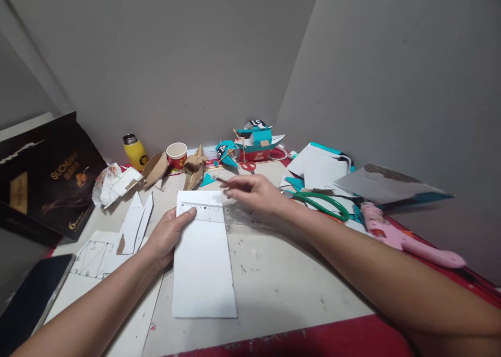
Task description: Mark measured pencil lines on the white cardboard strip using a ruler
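A long white card (204, 273) lies upright in front of me on the pale work board. Across its upper part rests a clear ruler (211, 214), which extends past the card's right edge. My left hand (170, 237) grips the card's left edge, its thumb pressing on the ruler's left end. Over the ruler, just right of the card's top, my right hand (250, 194) is closed on a thin dark pencil (221, 180), whose end points up and left. Part of the ruler is hidden under my right hand and forearm.
Green-handled scissors (324, 203) and a pink glue gun (410, 242) lie at right. Behind stand a yellow bottle (135, 152), a paper cup (177, 155) and cardboard models (256, 143). A black box (50, 174), a phone (35, 289) and cut pieces (135, 224) are at left.
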Demonstrator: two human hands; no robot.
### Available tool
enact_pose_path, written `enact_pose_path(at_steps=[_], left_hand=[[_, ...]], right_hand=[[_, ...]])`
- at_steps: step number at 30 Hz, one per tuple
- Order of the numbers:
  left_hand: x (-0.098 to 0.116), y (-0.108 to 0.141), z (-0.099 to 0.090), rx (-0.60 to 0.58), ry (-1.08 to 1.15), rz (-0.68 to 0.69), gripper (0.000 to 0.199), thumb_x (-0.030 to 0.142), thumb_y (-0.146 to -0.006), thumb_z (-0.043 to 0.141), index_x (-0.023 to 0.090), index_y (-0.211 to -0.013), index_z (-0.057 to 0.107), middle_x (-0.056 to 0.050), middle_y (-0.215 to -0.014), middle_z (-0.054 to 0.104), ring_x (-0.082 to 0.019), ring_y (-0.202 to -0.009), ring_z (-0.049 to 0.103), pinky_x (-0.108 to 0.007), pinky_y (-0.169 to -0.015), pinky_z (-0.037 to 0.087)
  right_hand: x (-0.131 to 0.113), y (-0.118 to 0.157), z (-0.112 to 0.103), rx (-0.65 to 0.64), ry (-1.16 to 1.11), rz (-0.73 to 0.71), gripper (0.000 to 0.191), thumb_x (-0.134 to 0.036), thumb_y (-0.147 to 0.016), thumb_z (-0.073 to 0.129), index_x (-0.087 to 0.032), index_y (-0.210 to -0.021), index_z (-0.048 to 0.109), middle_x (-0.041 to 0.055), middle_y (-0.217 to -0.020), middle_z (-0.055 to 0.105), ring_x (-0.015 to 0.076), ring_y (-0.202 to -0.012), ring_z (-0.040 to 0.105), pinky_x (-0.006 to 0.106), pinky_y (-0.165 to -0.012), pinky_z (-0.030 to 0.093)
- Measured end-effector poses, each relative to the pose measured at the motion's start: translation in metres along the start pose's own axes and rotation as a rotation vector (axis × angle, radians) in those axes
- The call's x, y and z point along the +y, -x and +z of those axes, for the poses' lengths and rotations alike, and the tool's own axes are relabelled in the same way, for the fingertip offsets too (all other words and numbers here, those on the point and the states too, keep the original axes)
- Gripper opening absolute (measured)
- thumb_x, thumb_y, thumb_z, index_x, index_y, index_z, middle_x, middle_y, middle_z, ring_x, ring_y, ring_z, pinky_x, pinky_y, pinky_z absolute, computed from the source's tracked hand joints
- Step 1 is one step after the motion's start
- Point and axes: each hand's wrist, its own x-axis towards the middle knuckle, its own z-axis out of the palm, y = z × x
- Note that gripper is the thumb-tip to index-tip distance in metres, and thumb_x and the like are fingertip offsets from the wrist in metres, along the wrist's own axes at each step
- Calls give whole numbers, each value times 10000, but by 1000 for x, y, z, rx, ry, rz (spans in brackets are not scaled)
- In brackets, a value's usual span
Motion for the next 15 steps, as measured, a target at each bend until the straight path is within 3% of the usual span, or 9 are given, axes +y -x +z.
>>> enact_pose_path(at_steps=[2,5,11,15], left_hand=[[1,1,0,29,9,23,358,307,-751,759,119,-1046,680,-98,-817,772,-242,-682,729,-300,-597,566],[1,1,-1,44,16,51,372,325,-736,768,121,-1034,677,-98,-838,773,-254,-712,732,-320,-632,575],[1,1,-1,6,1,94,475,381,-711,799,116,-1080,661,-117,-931,769,-262,-770,731,-318,-659,567],[0,-1,-3,-18,-17,136,542,373,-687,829,139,-1134,633,-99,-939,768,-245,-745,726,-301,-644,554]], right_hand=[[1,-4,-8,110,14,17,311,-435,-838,575,-150,-861,696,49,-816,655,174,-758,555,306,-706,429],[0,-6,-16,87,33,41,379,-500,-842,560,-148,-756,672,56,-783,628,166,-722,517,296,-660,401],[-6,-2,-14,-294,60,116,326,-447,-754,688,-132,-833,723,8,-663,588,116,-598,459,246,-544,337],[-7,0,-15,-446,65,140,292,-417,-735,713,-134,-803,719,1,-647,597,110,-586,473,240,-542,352]])
